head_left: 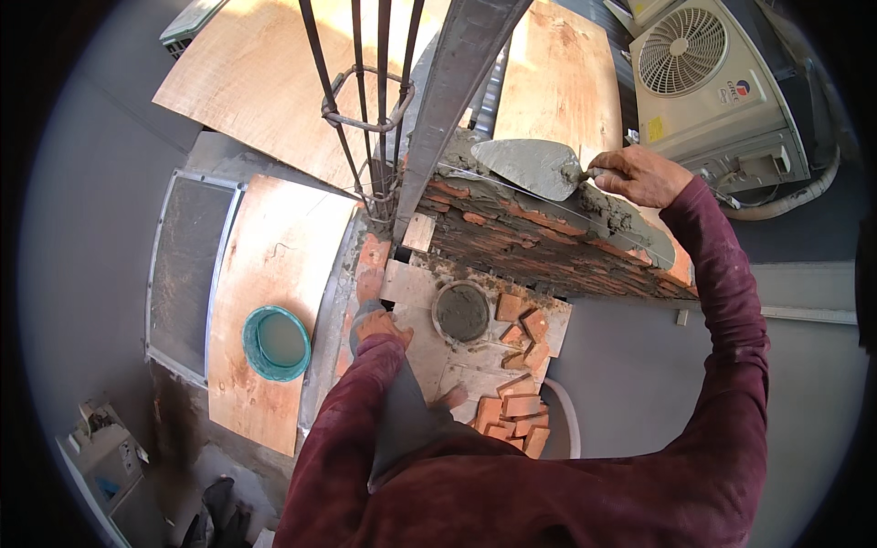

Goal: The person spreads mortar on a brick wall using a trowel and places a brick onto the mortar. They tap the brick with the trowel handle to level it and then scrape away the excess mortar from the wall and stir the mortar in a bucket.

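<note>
My right hand (644, 176) is closed around the handle of a pointed trowel (528, 166). Its grey, mortar-smeared blade lies over the wet mortar along the top of a brick wall (539, 233). A thin string line runs along that wall just below the blade. My left hand (382, 325) rests on my bent grey-trousered leg, beside a strip of brickwork, with its fingers partly stretched and no tool seen in it. Between my arms, on the boards, stands a round bucket of grey mortar (461, 311). Loose broken bricks (521, 406) lie to its right and nearer to me.
Steel rebars (361, 110) with a tie ring rise next to a grey metal post (461, 91). A teal bucket (276, 343) of cloudy liquid stands on a plywood sheet (260, 228) at left. An air-conditioner unit (722, 91) stands at the far right.
</note>
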The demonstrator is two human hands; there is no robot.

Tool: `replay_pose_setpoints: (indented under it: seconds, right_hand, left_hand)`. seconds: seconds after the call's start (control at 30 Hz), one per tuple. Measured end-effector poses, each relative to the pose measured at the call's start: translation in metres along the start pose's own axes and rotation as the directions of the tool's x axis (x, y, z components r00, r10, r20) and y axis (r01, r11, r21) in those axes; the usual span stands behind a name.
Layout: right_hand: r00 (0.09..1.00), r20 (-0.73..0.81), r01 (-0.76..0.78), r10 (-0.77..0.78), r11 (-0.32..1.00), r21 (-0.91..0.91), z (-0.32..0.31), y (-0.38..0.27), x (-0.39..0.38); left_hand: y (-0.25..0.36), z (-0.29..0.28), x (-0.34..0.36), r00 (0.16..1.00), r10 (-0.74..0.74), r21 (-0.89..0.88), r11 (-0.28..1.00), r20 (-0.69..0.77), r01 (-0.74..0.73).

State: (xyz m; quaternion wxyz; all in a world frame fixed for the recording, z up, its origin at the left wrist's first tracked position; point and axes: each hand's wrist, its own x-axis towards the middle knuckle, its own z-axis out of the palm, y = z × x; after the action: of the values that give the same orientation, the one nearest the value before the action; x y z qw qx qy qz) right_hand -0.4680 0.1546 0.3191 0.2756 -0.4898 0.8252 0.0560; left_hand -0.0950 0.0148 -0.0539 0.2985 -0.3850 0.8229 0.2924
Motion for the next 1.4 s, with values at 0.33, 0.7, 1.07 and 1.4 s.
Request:
replay_pose_setpoints:
  seconds: [0.33,0.7,1.07,1.4]
  right_hand:
    - [0.992,-0.113,0.065,-0.06,0.997,0.044,-0.017,-0.003,-0.009]
    - [0.994,-0.107,-0.028,0.009,0.983,-0.181,0.004,0.026,-0.02]
    - [0.778,-0.56,0.022,0.284,0.879,0.476,0.248,-0.071,-0.078]
    - [0.61,-0.66,0.134,0.439,0.764,0.632,0.309,-0.126,0.044]
  left_hand:
    - [0.014,0.001,-0.003,0.999,-0.038,0.045,0.998,-0.024,0.039]
    - [0.018,0.019,-0.011,0.999,-0.038,0.098,0.994,-0.008,0.039]
    - [0.01,0.025,-0.018,0.999,-0.045,0.12,0.992,-0.026,0.048]
    - [0.001,0.03,-0.024,0.998,0.013,0.184,0.983,-0.065,-0.001]
